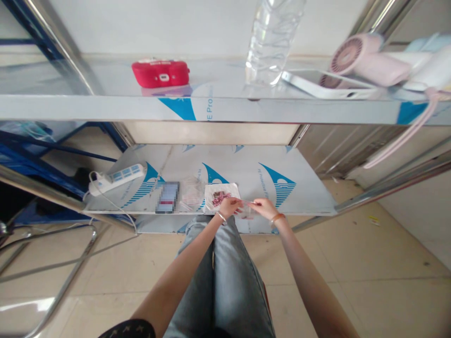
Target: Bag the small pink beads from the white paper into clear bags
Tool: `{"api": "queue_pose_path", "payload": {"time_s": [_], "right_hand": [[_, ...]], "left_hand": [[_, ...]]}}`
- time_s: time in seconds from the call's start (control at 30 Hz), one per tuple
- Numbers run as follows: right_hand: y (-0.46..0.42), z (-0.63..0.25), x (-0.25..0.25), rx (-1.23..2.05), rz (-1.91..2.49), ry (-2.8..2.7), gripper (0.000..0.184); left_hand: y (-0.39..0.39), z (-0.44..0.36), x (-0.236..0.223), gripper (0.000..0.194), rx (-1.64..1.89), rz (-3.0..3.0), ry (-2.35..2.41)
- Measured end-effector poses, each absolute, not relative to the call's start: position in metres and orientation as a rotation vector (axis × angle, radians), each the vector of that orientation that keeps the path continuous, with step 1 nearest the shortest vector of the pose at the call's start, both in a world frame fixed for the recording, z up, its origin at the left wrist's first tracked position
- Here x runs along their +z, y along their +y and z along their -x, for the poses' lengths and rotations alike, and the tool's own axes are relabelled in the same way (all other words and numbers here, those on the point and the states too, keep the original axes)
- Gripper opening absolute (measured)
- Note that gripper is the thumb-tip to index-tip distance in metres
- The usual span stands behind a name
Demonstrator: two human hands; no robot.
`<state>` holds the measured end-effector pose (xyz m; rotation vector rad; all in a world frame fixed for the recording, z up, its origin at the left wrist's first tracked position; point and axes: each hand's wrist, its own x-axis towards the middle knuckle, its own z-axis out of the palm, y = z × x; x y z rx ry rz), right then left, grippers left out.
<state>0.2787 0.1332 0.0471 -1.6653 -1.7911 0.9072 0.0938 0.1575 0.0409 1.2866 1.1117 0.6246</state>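
Observation:
My left hand (pixel 230 205) is closed in a pinch at the front edge of the lower shelf. A short way to its right, my right hand (pixel 264 207) pinches too. Between them stretches what looks like a small clear plastic bag (pixel 247 212), with reddish bits low in it; its details are blurred. Just beyond my left hand lies a white sheet or tray (pixel 232 188) bearing a heap of pink and dark red beads (pixel 219 199). Left of that are some clear plastic bags (pixel 191 193) and a phone (pixel 167 197) with its screen pixelated.
A white power strip (pixel 118 179) with cables sits at the lower shelf's left. On the upper shelf (pixel 225 107) stand a red case (pixel 160 74), a clear plastic bottle (pixel 271 44), a white phone-like device (pixel 327 84) and a pink hand fan (pixel 369 61). Metal posts flank both sides.

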Motion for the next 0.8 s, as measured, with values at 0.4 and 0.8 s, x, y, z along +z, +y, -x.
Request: {"api": "queue_pose_path", "payload": {"time_s": [0.4, 0.8], "right_hand": [[0.164, -0.298, 0.01, 0.15, 1.953, -1.729, 0.036], [0.091, -0.269, -0.017, 0.068, 1.876, -2.133, 0.04]], "left_hand": [[0.121, -0.114, 0.002, 0.039, 0.527, -2.36, 1.126], [0.101, -0.123, -0.009, 0.056, 0.346, -2.619, 1.329]]}}
